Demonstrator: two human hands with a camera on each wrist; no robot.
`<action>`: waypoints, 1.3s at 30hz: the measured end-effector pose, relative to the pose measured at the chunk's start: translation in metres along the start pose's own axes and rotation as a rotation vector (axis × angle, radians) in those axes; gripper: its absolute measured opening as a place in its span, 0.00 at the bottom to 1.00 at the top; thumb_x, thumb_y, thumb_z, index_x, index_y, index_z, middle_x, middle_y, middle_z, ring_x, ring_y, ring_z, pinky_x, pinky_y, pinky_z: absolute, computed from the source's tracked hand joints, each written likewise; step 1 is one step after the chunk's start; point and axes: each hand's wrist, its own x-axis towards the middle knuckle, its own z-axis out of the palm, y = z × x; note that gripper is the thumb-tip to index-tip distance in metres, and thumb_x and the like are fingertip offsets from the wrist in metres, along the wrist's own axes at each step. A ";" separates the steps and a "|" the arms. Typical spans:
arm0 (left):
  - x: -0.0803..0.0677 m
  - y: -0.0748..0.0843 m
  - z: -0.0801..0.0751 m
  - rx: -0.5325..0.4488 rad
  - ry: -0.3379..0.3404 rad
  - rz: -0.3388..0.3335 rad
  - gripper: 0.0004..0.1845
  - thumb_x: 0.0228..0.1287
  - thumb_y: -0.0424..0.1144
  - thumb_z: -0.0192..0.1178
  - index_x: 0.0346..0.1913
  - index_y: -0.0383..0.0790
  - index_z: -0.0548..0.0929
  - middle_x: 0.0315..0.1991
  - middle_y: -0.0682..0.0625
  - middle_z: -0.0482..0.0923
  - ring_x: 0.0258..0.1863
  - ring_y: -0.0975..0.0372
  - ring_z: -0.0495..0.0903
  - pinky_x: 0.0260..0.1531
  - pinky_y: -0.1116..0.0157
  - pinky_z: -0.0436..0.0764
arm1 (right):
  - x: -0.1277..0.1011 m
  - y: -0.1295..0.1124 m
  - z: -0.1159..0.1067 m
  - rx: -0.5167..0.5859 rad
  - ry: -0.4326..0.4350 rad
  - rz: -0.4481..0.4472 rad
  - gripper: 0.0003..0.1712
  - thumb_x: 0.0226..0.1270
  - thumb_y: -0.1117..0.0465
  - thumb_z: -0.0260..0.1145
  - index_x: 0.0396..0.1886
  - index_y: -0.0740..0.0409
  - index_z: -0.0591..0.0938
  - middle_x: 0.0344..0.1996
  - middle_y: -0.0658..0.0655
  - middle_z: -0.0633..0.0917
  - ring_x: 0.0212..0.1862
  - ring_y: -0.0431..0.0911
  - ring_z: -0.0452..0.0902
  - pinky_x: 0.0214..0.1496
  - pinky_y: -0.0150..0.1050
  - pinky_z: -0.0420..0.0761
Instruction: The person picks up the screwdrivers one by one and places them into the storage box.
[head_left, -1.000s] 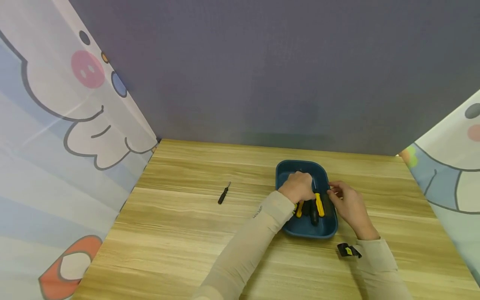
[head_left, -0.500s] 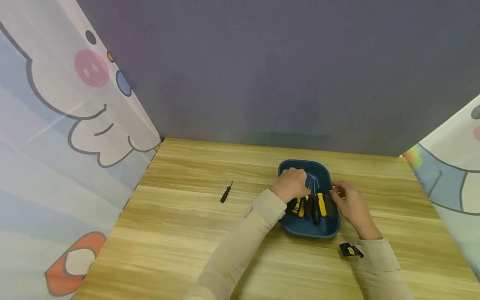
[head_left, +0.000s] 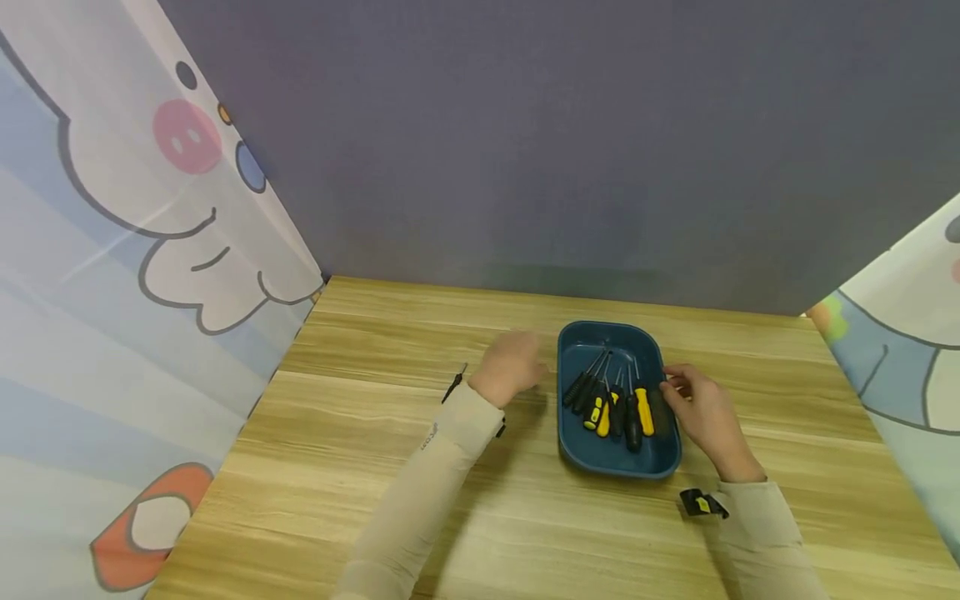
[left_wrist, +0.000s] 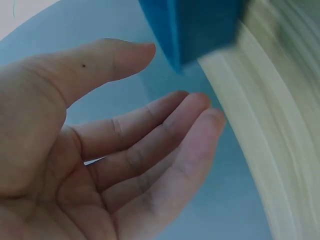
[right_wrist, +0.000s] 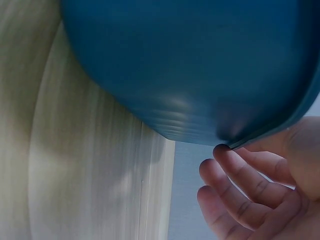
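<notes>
My left hand (head_left: pixel 510 367) hovers over the wooden table between the blue plastic tray and a small black screwdriver (head_left: pixel 453 387). In the left wrist view its palm is bare and the fingers (left_wrist: pixel 150 145) are relaxed and apart from the thumb, with nothing held. The blue tray (head_left: pixel 611 463) holds several screwdrivers (head_left: pixel 633 421), some with black handles and others yellow. Against the tray's right rim, my right hand (head_left: pixel 701 412) pinches the edge. The right wrist view shows the index fingertip under the rim of the tray (right_wrist: pixel 190 65), the thumb partly hidden behind it.
A grey panel (head_left: pixel 525 167) stands along the table's back edge. Cartoon-printed curtains (head_left: pixel 90 333) hang at the left and right sides. A black strap piece with a yellow mark (head_left: pixel 700 503) shows by the right wrist.
My left hand has come out of the tray and moved left toward the small screwdriver, uncovering the tools inside. The right hand stays at the tray's rim.
</notes>
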 end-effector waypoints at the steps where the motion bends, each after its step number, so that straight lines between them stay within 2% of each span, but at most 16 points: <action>1: -0.003 -0.007 0.000 -0.012 0.007 -0.011 0.16 0.67 0.36 0.65 0.22 0.40 0.74 0.18 0.51 0.71 0.16 0.64 0.64 0.19 0.68 0.67 | 0.000 0.000 0.000 0.002 0.002 0.001 0.16 0.71 0.69 0.63 0.55 0.73 0.78 0.39 0.70 0.85 0.39 0.64 0.82 0.38 0.59 0.80; 3: -0.007 -0.019 -0.001 -0.031 0.014 -0.039 0.08 0.66 0.35 0.65 0.31 0.37 0.80 0.26 0.48 0.79 0.19 0.65 0.66 0.21 0.68 0.69 | -0.001 0.000 0.000 0.003 0.002 0.005 0.16 0.71 0.69 0.63 0.55 0.73 0.78 0.39 0.69 0.85 0.38 0.63 0.82 0.38 0.59 0.81; 6: -0.013 -0.038 0.000 -0.028 0.011 -0.088 0.08 0.66 0.35 0.65 0.30 0.36 0.81 0.26 0.47 0.81 0.17 0.65 0.66 0.17 0.69 0.69 | -0.001 0.001 0.001 0.000 -0.006 0.019 0.17 0.72 0.68 0.63 0.56 0.73 0.78 0.39 0.69 0.85 0.38 0.62 0.82 0.37 0.58 0.81; 8: -0.016 -0.048 -0.001 -0.016 0.012 -0.125 0.15 0.67 0.35 0.65 0.22 0.37 0.77 0.19 0.50 0.74 0.14 0.65 0.63 0.13 0.69 0.66 | -0.002 0.001 0.001 0.002 -0.012 0.028 0.17 0.72 0.68 0.62 0.56 0.73 0.78 0.39 0.68 0.84 0.38 0.62 0.82 0.37 0.58 0.81; 9: -0.018 -0.053 0.000 -0.007 0.008 -0.144 0.20 0.67 0.35 0.65 0.18 0.41 0.71 0.15 0.51 0.68 0.12 0.65 0.61 0.12 0.70 0.65 | -0.002 0.002 0.001 0.001 -0.015 0.030 0.17 0.72 0.67 0.62 0.57 0.73 0.78 0.39 0.68 0.84 0.38 0.62 0.82 0.37 0.57 0.81; 11: -0.021 -0.062 0.000 -0.006 0.015 -0.170 0.23 0.66 0.34 0.65 0.16 0.43 0.66 0.14 0.53 0.62 0.11 0.66 0.60 0.11 0.70 0.63 | -0.002 0.002 0.001 0.001 -0.016 0.029 0.17 0.72 0.68 0.62 0.57 0.74 0.78 0.39 0.68 0.84 0.38 0.62 0.82 0.36 0.57 0.81; 18: -0.034 -0.085 0.005 -0.044 0.049 -0.229 0.24 0.61 0.27 0.65 0.15 0.44 0.64 0.13 0.54 0.61 0.11 0.65 0.60 0.11 0.70 0.64 | -0.003 0.002 0.001 -0.003 -0.010 0.021 0.17 0.72 0.68 0.62 0.56 0.73 0.78 0.39 0.68 0.84 0.38 0.62 0.82 0.36 0.57 0.81; 26: -0.037 -0.102 0.019 0.053 0.033 -0.275 0.19 0.58 0.28 0.67 0.17 0.42 0.69 0.16 0.50 0.66 0.14 0.63 0.63 0.11 0.70 0.65 | -0.003 0.003 0.001 0.000 -0.010 0.019 0.17 0.72 0.68 0.62 0.56 0.73 0.78 0.39 0.68 0.84 0.38 0.62 0.82 0.35 0.57 0.81; 30: -0.037 -0.106 0.023 0.050 0.027 -0.293 0.18 0.58 0.30 0.68 0.17 0.42 0.71 0.16 0.50 0.69 0.14 0.63 0.64 0.10 0.70 0.66 | -0.003 0.003 0.001 -0.003 -0.004 0.014 0.17 0.71 0.68 0.63 0.56 0.73 0.78 0.38 0.68 0.84 0.37 0.62 0.82 0.36 0.57 0.81; 39: -0.036 -0.108 0.025 0.042 0.001 -0.318 0.21 0.61 0.32 0.69 0.16 0.42 0.69 0.15 0.51 0.68 0.12 0.64 0.64 0.11 0.71 0.66 | -0.001 0.000 0.000 -0.007 -0.009 0.019 0.17 0.72 0.68 0.62 0.56 0.73 0.78 0.39 0.68 0.84 0.39 0.63 0.82 0.37 0.58 0.81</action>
